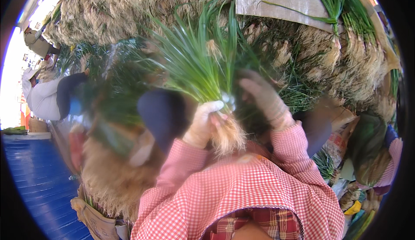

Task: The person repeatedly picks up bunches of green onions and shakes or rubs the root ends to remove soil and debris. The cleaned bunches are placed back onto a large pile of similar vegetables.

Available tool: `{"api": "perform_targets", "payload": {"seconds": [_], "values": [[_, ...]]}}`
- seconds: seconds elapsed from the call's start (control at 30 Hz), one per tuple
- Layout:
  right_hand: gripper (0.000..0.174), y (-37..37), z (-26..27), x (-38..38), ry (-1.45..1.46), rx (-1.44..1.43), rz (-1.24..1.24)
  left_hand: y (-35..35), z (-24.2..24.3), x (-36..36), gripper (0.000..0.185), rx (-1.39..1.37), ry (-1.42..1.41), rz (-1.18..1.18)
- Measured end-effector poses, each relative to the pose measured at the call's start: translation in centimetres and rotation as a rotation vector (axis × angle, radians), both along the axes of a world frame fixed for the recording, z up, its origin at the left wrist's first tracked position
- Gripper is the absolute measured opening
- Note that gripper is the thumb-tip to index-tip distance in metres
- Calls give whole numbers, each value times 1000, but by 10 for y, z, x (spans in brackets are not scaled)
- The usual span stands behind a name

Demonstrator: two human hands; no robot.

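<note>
My left hand (201, 123), in a pale glove, grips a bunch of leafy green allium plants (204, 81) near its base. The leaves fan up and away from me, and the pale stringy roots (228, 134) hang toward my chest. One small root tuft (213, 49) shows among the leaves. My right hand (261, 92), also gloved, is raised just to the right of the bunch and blurred by motion. Whether its fingers hold anything cannot be made out.
Heaped rooted plants (107, 23) span the far side; more bunches (356, 39) lie at right beside woven sacking (275, 3). A root pile (113, 178) lies at lower left, near a blue ribbed surface (35, 175). People (43, 94) bend at far left; another (369, 149) is at right.
</note>
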State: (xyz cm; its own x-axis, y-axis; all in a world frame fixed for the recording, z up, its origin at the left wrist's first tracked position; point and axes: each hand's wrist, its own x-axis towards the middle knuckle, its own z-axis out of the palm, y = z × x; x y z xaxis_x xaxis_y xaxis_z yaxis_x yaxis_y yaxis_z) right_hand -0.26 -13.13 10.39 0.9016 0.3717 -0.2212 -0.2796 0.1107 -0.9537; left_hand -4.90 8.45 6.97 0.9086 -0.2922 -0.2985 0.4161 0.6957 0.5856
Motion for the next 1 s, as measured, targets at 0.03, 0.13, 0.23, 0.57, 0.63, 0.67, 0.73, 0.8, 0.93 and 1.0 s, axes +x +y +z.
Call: {"api": "perform_targets", "payload": {"seconds": [0.03, 0.13, 0.23, 0.57, 0.63, 0.67, 0.73, 0.8, 0.93, 1.0], "values": [[52, 15, -1, 4, 129, 122, 46, -4, -2, -1, 28, 21, 6, -3], [39, 52, -18, -4, -101, -9, -137, -14, -5, -5, 30, 98, 82, 46], [30, 41, -42, -20, -189, -309, -444, -18, -5, -13, 29, -36, 160, 10], [35, -17, -109, 59, -70, -948, -232, -28, 26, -24, 28, -217, 332, -212], [51, 20, -137, 66, -9, -916, 106, -24, 45, -23, 26, -175, 304, -185], [53, 31, -149, 65, -183, -1037, 214, -18, 57, -21, 24, -202, 309, 2], [52, 36, -161, 57, -356, -1082, 385, -2, 77, -14, 25, -299, 41, 27], [49, 21, -160, 48, -200, -1095, 617, 18, 85, 2, 30, -523, -263, -205], [47, -35, -131, 58, -894, -1219, 449, 35, 81, 32, 55, -604, -314, -315], [40, -52, -122, 83, -716, -1767, 333, 26, 65, 49, 62, -473, -211, -160]]}}
